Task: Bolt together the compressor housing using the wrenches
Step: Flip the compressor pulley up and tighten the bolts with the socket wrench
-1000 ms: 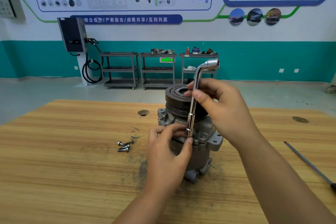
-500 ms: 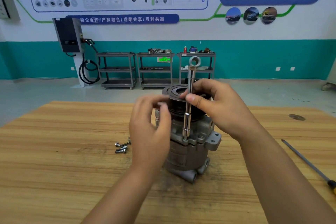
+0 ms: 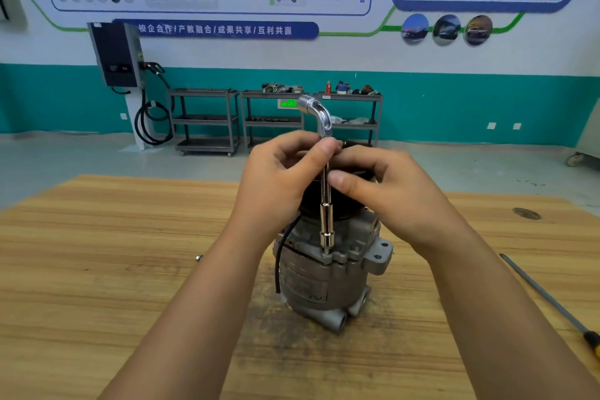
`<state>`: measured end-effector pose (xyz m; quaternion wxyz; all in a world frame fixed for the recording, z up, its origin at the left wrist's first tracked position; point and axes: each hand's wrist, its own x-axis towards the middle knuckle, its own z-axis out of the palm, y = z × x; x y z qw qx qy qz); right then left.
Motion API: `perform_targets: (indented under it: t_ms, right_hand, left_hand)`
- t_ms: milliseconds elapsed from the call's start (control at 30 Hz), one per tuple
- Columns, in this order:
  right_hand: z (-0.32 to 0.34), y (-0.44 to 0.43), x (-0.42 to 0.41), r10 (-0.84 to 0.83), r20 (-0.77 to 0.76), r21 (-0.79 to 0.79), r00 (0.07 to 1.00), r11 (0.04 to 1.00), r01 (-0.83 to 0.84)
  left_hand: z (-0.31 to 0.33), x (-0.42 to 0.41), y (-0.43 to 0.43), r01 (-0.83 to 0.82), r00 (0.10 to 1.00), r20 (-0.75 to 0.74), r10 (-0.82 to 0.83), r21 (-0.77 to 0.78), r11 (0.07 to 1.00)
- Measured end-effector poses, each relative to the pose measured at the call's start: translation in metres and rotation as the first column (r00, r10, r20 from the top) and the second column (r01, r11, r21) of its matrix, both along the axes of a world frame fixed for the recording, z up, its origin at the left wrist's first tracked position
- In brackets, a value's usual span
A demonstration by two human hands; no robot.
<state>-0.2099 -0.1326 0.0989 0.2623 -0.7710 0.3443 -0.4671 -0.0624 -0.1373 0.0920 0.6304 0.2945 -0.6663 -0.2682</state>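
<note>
Closest in, both forearms are reaching across the wooden table [image 3: 97, 269]. The left one is now covering most of the loose bolts [image 3: 198, 257] that were lying in plain sight half a second ago; only one tip is peeking out beside it. Off to the right a screwdriver [image 3: 548, 299] is lying on the boards, well apart from the work.

The compressor housing [image 3: 321, 282] is standing upright at the table's middle, carrying its black pulley [image 3: 310, 201] on top. The socket wrench [image 3: 325, 214] is standing upright, socket end down, on a bolt [image 3: 326, 250] at the housing's front flange.

The left hand [image 3: 276, 185], which was hovering off the tool beside the pulley half a second ago, is now pinching the shaft just under the bend between thumb and curled fingers. The right hand [image 3: 399, 201] is pinching the shaft lower down, thumb pressing the near side and fingers curling behind. The bent handle was facing the camera half a second ago and is now pointing left.

Far back, metal carts [image 3: 204, 92] are standing in a row along the wall. The middle cart [image 3: 274, 120] is carrying a heap of metal parts [image 3: 281, 88] on its top shelf. The right cart [image 3: 349, 125] is carrying a red can [image 3: 328, 88] and small items too blurred to name. Left of them a wall charger [image 3: 115, 53] is hanging, its cable looping below.
</note>
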Motion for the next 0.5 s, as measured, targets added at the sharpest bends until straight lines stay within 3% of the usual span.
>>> perform_targets:
  t_ms: [233,500]
  right_hand:
    - [-0.0015,-0.0004,-0.0007,0.005,-0.025,0.022,1.0,1.0,-0.005]
    - [-0.0072,-0.0017,0.003,-0.042,0.089,-0.015,0.995,0.999,0.043]
  left_hand:
    - [-0.0024,-0.0019,0.0027,0.003,0.996,0.092,-0.002,-0.008,1.0]
    - [-0.0018,-0.0032,0.0053,0.044,0.998,0.042,-0.044,0.004,0.999]
